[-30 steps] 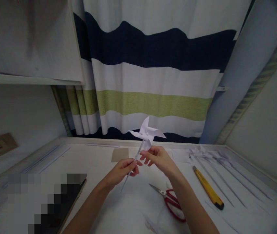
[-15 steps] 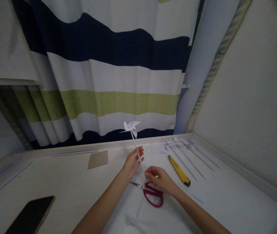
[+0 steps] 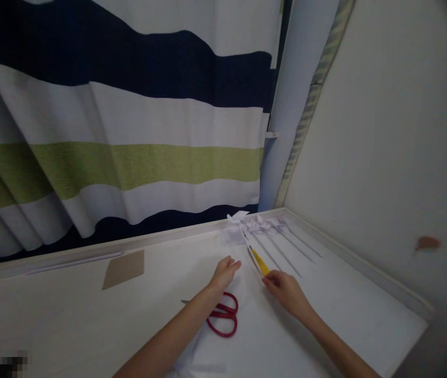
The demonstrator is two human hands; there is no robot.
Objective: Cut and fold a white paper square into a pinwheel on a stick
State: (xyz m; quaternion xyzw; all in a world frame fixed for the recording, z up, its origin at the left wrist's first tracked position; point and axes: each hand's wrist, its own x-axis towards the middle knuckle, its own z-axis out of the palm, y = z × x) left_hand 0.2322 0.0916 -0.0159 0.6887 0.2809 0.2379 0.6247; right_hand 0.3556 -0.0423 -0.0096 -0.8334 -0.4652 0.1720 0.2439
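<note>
Right hand point(image 3: 286, 290) pinches the lower end of a white paper pinwheel point(image 3: 237, 218) stick, the stick slanting across the yellow utility knife point(image 3: 260, 262). Pinwheel head lies at the far edge of the bench point(image 3: 89, 315), just beside a row of other pinwheels point(image 3: 270, 224). Left hand point(image 3: 225, 273) is released, fingers loosely spread, resting flat on the bench. Red-handled scissors point(image 3: 221, 315) lie partly under the left forearm. Brown card point(image 3: 124, 269) sits well apart to the left. Striped curtain point(image 3: 129, 131) hangs behind.
</note>
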